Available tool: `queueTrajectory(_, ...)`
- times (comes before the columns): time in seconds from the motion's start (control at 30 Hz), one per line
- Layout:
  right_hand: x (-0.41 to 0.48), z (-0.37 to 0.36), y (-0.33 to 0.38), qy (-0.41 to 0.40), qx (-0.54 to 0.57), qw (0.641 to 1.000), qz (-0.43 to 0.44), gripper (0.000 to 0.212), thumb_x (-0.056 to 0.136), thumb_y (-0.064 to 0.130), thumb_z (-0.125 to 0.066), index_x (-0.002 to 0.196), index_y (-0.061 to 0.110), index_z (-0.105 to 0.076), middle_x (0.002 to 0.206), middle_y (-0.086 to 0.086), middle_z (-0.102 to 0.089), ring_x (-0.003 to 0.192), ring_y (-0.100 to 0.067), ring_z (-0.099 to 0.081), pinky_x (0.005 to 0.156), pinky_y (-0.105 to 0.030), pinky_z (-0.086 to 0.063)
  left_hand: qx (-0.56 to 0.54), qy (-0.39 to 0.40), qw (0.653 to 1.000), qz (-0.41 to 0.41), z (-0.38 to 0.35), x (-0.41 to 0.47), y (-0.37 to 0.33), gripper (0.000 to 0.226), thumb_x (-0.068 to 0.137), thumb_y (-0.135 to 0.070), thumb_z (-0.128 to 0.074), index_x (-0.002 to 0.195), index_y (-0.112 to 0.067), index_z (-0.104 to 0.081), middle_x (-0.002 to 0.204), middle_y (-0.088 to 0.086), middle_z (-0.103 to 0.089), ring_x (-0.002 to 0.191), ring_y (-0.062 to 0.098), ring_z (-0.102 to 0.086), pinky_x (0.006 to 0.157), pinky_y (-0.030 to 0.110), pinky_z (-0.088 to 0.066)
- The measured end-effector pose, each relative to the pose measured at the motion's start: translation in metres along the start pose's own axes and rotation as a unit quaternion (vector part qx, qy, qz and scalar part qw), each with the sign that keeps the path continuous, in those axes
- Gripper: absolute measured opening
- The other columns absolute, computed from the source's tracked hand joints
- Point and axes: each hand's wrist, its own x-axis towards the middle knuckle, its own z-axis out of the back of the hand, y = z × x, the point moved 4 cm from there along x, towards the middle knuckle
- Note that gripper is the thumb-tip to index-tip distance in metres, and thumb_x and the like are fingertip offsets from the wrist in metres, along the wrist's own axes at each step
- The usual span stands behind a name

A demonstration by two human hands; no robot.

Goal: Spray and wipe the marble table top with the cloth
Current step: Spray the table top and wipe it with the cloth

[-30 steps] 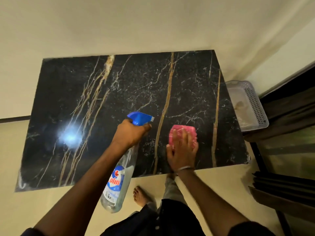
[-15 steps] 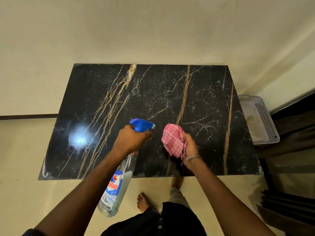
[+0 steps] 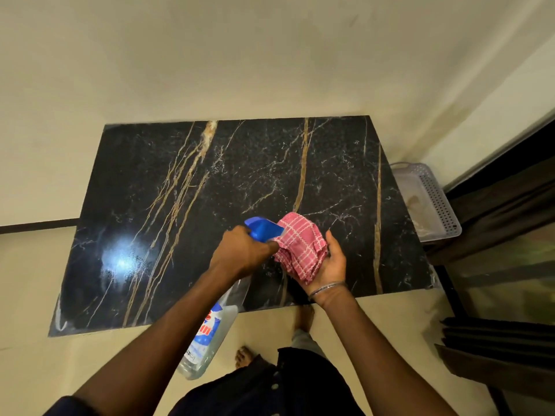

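Black marble with gold and white veins forms the rectangular table top [image 3: 228, 187] that I am cleaning. I stand at its near edge, towards the right corner.

My left hand [image 3: 240, 253] is wrapped around the neck of the clear plastic spray bottle with the blue trigger head [image 3: 262, 228]. The fingers are curled tight around it; whether one sits on the trigger I cannot tell. The bottle body slants down and back past the near edge.

My right hand [image 3: 329, 264] is turned palm up above the near-right part of the top. The fingers are loosely cupped under the bunched pink-and-white checked cloth [image 3: 300, 247], the thumb raised beside it. The cloth is lifted clear of the marble. The nozzle points into the cloth and appears to touch its folds.

Step in hand, as I judge it: wetting the cloth before wiping.

- Keep the nozzle close to the cloth, so the mist lands in the fabric and not on the pale perforated plastic basket [image 3: 432, 199] past the right edge.
- Use short pulls. A dripping cloth streaks polished stone.
- Keep the palm cupped, so the folds present a thick pad.
- Then press the damp face flat and wipe in overlapping passes from the far edge towards me.
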Motion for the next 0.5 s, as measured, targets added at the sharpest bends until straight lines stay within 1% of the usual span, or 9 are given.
queueTrajectory(0.07,-0.001,0.005,0.0,-0.003,0.006,1.0,0.007,0.058,0.095,0.057,-0.04,0.126,0.012,-0.061,0.132,-0.022,-0.061,0.126,-0.043,-0.053,0.113,-0.057,-0.034,0.012,-0.007,1.0,-0.003,0.001,-0.001,0.0,0.058,0.08,-0.048,-0.072,0.122,-0.01,-0.056,0.104,0.006,-0.067,0.084,0.015,-0.067,0.078,0.032,-0.058)
queueTrajectory(0.2,-0.003,0.015,0.003,-0.008,0.003,1.0,0.029,0.059,0.095,0.057,-0.042,0.132,0.014,-0.059,0.133,-0.021,-0.061,0.126,-0.043,-0.053,0.111,-0.058,-0.036,0.002,-0.023,1.0,-0.003,0.002,-0.004,0.0,0.055,0.083,-0.043,-0.07,0.124,-0.01,-0.054,0.104,0.007,-0.066,0.087,0.018,-0.066,0.081,0.035,-0.057)
queueTrajectory(0.37,-0.011,0.02,0.003,-0.018,0.014,0.999,0.038,0.058,0.095,0.054,-0.043,0.133,0.013,-0.058,0.134,-0.021,-0.061,0.127,-0.042,-0.053,0.113,-0.058,-0.034,0.016,-0.017,0.999,-0.027,-0.008,-0.007,-0.002,0.055,0.081,-0.046,-0.07,0.121,-0.011,-0.058,0.099,0.007,-0.069,0.082,0.017,-0.068,0.081,0.039,-0.06)
queueTrajectory(0.43,-0.014,0.024,0.004,-0.038,0.016,0.999,0.035,0.058,0.096,0.053,-0.043,0.132,0.012,-0.058,0.133,-0.021,-0.061,0.127,-0.042,-0.053,0.113,-0.058,-0.033,0.013,-0.013,0.999,-0.035,-0.015,-0.007,-0.005,0.058,0.079,-0.05,-0.071,0.121,-0.012,-0.058,0.098,0.004,-0.069,0.081,0.015,-0.068,0.08,0.038,-0.06)
queueTrajectory(0.5,-0.017,0.029,0.004,-0.058,0.019,0.998,0.032,0.057,0.095,0.053,-0.044,0.131,0.011,-0.059,0.133,-0.022,-0.061,0.127,-0.042,-0.052,0.113,-0.057,-0.033,0.022,0.005,0.999,-0.033,-0.024,-0.006,-0.008,0.059,0.08,-0.05,-0.072,0.123,-0.012,-0.057,0.101,0.001,-0.067,0.083,0.013,-0.066,0.078,0.033,-0.057)
